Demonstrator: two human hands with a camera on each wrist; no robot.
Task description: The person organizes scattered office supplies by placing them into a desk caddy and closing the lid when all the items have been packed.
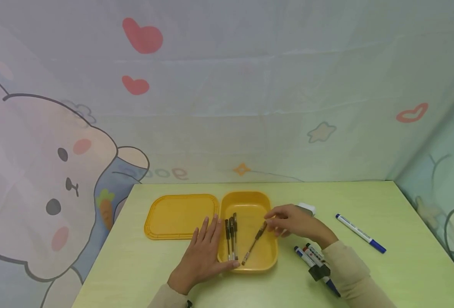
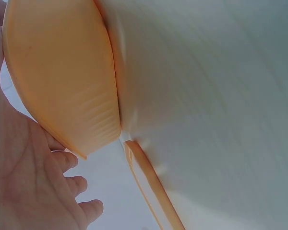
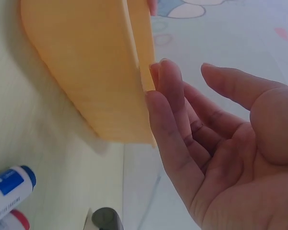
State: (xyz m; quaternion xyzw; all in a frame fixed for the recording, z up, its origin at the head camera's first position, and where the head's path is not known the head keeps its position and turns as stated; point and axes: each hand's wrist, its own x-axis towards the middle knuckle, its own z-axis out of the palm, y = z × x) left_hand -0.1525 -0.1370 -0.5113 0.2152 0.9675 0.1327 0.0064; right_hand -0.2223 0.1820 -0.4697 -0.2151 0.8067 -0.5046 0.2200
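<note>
A yellow plastic box [image 1: 250,205] stands on the table with several gel pens inside. Three of these gel pens [image 1: 232,235] lie side by side along its left wall, and another gel pen [image 1: 255,241] lies slanted on the right. My left hand [image 1: 201,261] rests against the box's left side, fingers straight, thumb across the front rim. At the right rim is my right hand [image 1: 294,222], its fingertips by the upper end of the slanted pen. In the right wrist view, the thumb of the right hand [image 3: 221,143] stands apart from the fingers, with nothing visible between them.
The yellow lid [image 1: 182,216] lies left of the box. Several whiteboard markers [image 1: 308,256] lie together by the right forearm, partly hidden. A blue-capped marker [image 1: 359,233] lies farther right. A whiteboard eraser [image 1: 307,208] sits behind the right hand. A printed curtain [image 1: 250,107] hangs behind the table.
</note>
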